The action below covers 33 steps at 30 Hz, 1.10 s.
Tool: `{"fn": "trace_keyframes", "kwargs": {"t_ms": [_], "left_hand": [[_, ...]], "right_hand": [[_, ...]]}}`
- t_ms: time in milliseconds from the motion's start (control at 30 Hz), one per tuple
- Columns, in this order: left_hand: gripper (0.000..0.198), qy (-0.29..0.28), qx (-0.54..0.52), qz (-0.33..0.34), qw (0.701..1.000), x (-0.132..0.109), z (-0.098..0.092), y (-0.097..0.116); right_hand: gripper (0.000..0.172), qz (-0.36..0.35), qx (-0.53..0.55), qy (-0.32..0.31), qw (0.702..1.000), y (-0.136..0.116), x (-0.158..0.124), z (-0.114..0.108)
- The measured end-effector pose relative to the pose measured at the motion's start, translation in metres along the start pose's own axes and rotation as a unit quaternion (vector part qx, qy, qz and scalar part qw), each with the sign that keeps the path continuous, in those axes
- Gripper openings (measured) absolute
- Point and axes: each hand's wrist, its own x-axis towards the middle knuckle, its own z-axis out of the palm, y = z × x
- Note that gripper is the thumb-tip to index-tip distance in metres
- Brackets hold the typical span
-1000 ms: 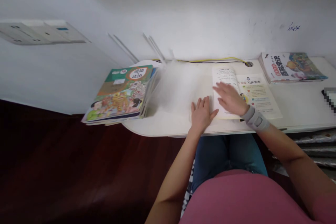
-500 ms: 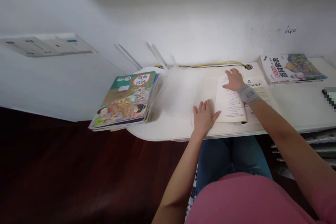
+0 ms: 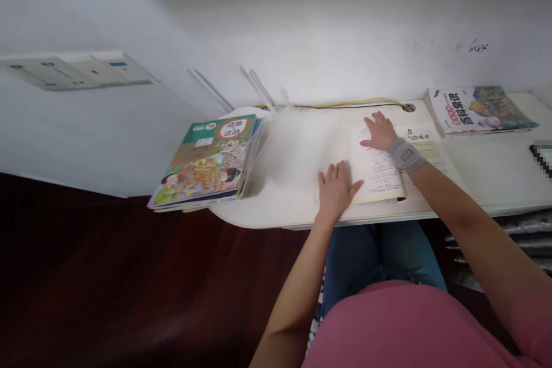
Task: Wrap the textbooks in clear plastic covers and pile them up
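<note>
One open booklet (image 3: 375,175) lies on the white desk (image 3: 263,211), lower edge near the front rim. Right hand (image 3: 379,131) palm down over the top of its left page, fingers spread, gripping nothing; grey wrist strap (image 3: 406,154) above the pages. Left hand (image 3: 336,190) at the booklet's left edge, fingers extended, thumb out, nothing grasped; cannot tell if the thumb presses paper. Translucent sheet (image 3: 293,146) just left, narrowing room there. Book stack (image 3: 204,164) beyond, overhanging the rounded desk end. More room rightward: desktop runs to a dark-edged object (image 3: 535,158). Second stack (image 3: 483,109) by the booklet's far right corner; yellow cable (image 3: 362,102) along the back edge.
</note>
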Motion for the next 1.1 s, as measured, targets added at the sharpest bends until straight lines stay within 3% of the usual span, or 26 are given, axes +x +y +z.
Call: {"fn": "trace_keyframes", "kwargs": {"t_ms": [167,300,433,567,600,667,767,867,967,1100], "left_hand": [[0.074,-0.005,0.003,0.007,1.000,-0.001,-0.001,0.000],[0.071,-0.001,-0.001,0.015,1.000,-0.001,0.000,0.000],[0.059,0.039,-0.045,0.023,0.998,0.000,0.001,-0.005],[0.051,0.107,-0.197,0.006,0.975,0.000,-0.011,-0.001],[0.052,0.098,-0.260,0.003,0.961,0.000,-0.016,0.004],[0.058,0.027,-0.413,0.004,0.911,0.001,-0.027,0.020],[0.063,-0.108,-0.615,0.025,0.781,0.007,-0.042,0.051],[0.060,-0.168,-0.711,0.031,0.682,0.017,-0.051,0.079],[0.055,-0.192,-0.744,0.018,0.640,0.026,-0.053,0.095],[0.055,-0.222,-0.754,-0.003,0.618,0.028,-0.049,0.105]], "right_hand": [[0.097,0.008,0.082,-0.010,0.997,0.003,-0.055,0.008],[0.091,0.040,0.190,0.021,0.981,0.017,-0.104,0.027],[0.085,0.093,0.291,0.072,0.949,0.039,-0.123,0.033],[0.080,0.100,0.409,0.113,0.900,0.053,-0.132,0.032],[0.080,0.099,0.433,0.119,0.888,0.053,-0.135,0.031],[0.080,0.086,0.453,0.130,0.878,0.050,-0.143,0.026],[0.072,0.025,0.406,0.159,0.899,0.036,-0.157,0.009],[0.062,-0.062,0.337,0.175,0.923,0.017,-0.173,-0.016],[0.062,-0.108,0.296,0.154,0.937,0.005,-0.185,-0.033],[0.070,-0.097,0.274,0.142,0.946,0.004,-0.194,-0.032]]}}
